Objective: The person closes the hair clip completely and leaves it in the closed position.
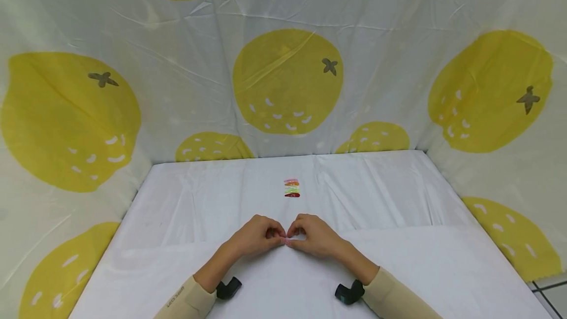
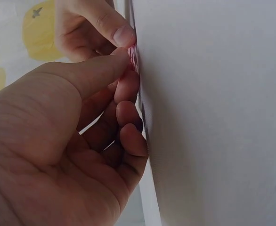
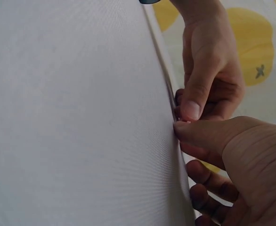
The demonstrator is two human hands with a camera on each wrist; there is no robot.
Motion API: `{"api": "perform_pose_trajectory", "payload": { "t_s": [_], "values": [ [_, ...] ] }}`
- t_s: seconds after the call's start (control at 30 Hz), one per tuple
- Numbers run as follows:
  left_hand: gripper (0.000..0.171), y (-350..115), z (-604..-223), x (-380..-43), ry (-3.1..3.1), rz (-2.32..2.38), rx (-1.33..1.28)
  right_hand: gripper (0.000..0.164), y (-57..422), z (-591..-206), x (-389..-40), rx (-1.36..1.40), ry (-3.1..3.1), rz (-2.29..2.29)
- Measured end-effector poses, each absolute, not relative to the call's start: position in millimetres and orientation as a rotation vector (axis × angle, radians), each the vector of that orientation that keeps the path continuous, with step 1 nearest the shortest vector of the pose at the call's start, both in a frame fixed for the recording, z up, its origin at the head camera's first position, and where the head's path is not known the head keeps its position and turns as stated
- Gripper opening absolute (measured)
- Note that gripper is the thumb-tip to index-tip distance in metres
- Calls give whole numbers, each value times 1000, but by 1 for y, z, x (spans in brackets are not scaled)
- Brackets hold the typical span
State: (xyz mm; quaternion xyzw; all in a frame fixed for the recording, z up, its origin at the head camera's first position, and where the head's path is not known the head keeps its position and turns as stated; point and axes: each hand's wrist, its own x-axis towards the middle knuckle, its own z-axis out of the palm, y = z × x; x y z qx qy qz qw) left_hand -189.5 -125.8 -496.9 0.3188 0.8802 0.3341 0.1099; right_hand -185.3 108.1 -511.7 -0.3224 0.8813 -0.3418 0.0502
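My left hand (image 1: 259,235) and right hand (image 1: 315,236) meet fingertip to fingertip low over the white cloth. Between thumbs and forefingers they both pinch a small pink hair clip (image 2: 133,56), mostly covered by the fingertips. In the left wrist view a reddish-pink bit of it shows between the two thumbs; the right wrist view shows only a sliver. The other fingers of both hands curl loosely. Straight ahead of the hands, several hair clips (image 1: 292,188) lie flat in a neat stack of rows: pink, orange, yellow-green and dark red.
White cloth (image 1: 398,270) covers the table, with a fold line across it near the hands. Curtains with yellow lemon prints (image 1: 288,82) enclose the back and both sides. A black wrist device (image 1: 229,288) sits by the left sleeve, another (image 1: 350,292) by the right.
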Motion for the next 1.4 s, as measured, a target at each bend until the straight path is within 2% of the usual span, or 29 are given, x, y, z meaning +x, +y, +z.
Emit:
{"api": "perform_pose_trajectory", "payload": {
  "t_s": [0.4,0.93,1.4],
  "values": [
    [3,-124,-495,-190,2597,1002,924,3,111,-508,-186,-966,2675,-1056],
    [19,-116,-492,-192,2666,1039,904,10,126,-499,-194,-903,2698,-1152],
    [14,-104,-488,-198,2710,1229,927,3,137,-485,-198,-835,2698,-1236]
  ]
}}
